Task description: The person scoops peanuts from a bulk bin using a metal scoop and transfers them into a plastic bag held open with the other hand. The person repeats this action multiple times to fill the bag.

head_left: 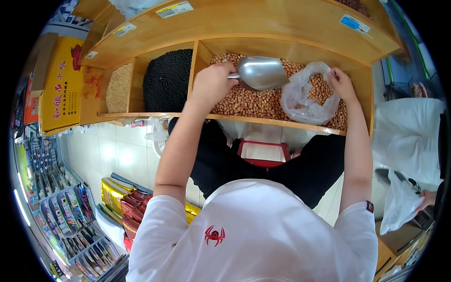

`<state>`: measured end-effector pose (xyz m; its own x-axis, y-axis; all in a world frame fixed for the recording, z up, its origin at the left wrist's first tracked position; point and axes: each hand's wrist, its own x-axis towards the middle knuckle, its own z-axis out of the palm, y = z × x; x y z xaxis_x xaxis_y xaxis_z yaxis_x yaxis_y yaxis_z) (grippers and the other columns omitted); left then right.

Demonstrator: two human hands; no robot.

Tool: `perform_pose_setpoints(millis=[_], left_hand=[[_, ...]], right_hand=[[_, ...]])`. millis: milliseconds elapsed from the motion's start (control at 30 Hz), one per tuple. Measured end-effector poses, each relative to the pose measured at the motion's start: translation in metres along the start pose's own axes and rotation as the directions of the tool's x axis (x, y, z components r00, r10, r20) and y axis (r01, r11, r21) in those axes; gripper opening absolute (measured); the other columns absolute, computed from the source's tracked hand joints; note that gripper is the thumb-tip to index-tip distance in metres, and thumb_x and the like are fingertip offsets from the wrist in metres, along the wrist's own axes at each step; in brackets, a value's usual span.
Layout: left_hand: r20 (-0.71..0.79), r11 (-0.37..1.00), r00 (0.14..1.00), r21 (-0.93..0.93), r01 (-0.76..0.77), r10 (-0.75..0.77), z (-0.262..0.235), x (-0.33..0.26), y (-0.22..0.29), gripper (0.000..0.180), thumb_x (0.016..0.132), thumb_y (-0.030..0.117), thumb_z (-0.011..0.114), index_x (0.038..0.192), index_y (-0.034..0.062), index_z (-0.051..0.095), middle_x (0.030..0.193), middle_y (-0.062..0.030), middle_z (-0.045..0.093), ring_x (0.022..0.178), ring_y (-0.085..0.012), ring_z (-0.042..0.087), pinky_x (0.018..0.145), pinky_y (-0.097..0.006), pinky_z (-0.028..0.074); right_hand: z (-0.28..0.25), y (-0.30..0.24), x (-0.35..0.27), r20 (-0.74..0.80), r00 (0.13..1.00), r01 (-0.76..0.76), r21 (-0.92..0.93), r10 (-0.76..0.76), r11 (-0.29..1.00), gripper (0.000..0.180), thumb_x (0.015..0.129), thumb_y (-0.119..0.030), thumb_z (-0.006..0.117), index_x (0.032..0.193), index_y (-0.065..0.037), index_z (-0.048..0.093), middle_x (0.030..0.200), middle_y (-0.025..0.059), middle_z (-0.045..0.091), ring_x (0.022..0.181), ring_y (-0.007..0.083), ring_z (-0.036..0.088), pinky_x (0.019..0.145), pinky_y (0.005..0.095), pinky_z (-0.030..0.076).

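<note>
In my left hand [212, 83], the fingers are closed round the handle of a metal scoop [265, 73]. The scoop lies over a bin compartment of tan-brown, peanut-like kernels [251, 101], its mouth pointing right at a clear plastic bag [296, 101]. My right hand [342, 84] pinches the bag's right rim, keeping its mouth spread. Kernels show within the bag's opening; whether they are in the bag or under it I cannot tell. From this angle the inside of the scoop is hidden.
Left of the kernels, wooden dividers part off black beans [167, 80] and pale grains [119, 87]. A wooden shelf [263, 23] overhangs the back. A yellow carton [61, 87] stands far left. Below are a red-framed stool [264, 152] and shiny packages [115, 195]. Another person's hand [426, 199] is far right.
</note>
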<state>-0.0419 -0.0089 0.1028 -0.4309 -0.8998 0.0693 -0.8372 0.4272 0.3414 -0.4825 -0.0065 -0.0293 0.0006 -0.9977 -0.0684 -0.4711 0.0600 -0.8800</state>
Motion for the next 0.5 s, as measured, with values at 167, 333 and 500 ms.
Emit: perform_pose_setpoints(millis=[167,333,500], left_hand=[[0.111,0.976,0.982,0.169,0.136,-0.156,-0.015,-0.016,-0.029,0.023,0.082,0.024,0.076,0.096,0.0077,0.068,0.089,-0.0128,0.071,0.086,-0.0338,0.067,0.074,-0.045,0.053],[0.195,0.949,0.963,0.29,0.127,-0.188,-0.02,-0.02,-0.039,0.021,0.081,0.021,0.076,0.095,0.0082,0.067,0.09,-0.0119,0.071,0.09,-0.0321,0.067,0.076,-0.044,0.052],[0.28,0.931,0.93,0.339,0.137,-0.239,-0.029,-0.021,-0.035,0.021,0.08,0.019,0.076,0.095,0.0081,0.068,0.092,-0.0112,0.071,0.092,-0.0317,0.066,0.077,-0.043,0.051]], right_hand=[[0.001,-0.008,0.0,0.02,0.999,-0.05,-0.007,0.05,0.999,0.019,0.098,-0.021,0.061,0.095,-0.002,0.061,0.072,-0.0007,0.057,0.064,0.0078,0.051,0.06,0.0254,0.042],[-0.002,0.002,0.001,0.025,0.998,-0.053,-0.023,0.053,0.998,0.02,0.098,-0.021,0.061,0.097,-0.002,0.061,0.073,-0.0005,0.058,0.066,0.0082,0.051,0.062,0.026,0.043],[-0.001,0.0,0.0,0.029,0.998,-0.051,-0.006,0.052,0.999,0.021,0.098,-0.022,0.061,0.097,-0.001,0.061,0.074,0.0,0.059,0.067,0.0085,0.052,0.064,0.0265,0.044]])
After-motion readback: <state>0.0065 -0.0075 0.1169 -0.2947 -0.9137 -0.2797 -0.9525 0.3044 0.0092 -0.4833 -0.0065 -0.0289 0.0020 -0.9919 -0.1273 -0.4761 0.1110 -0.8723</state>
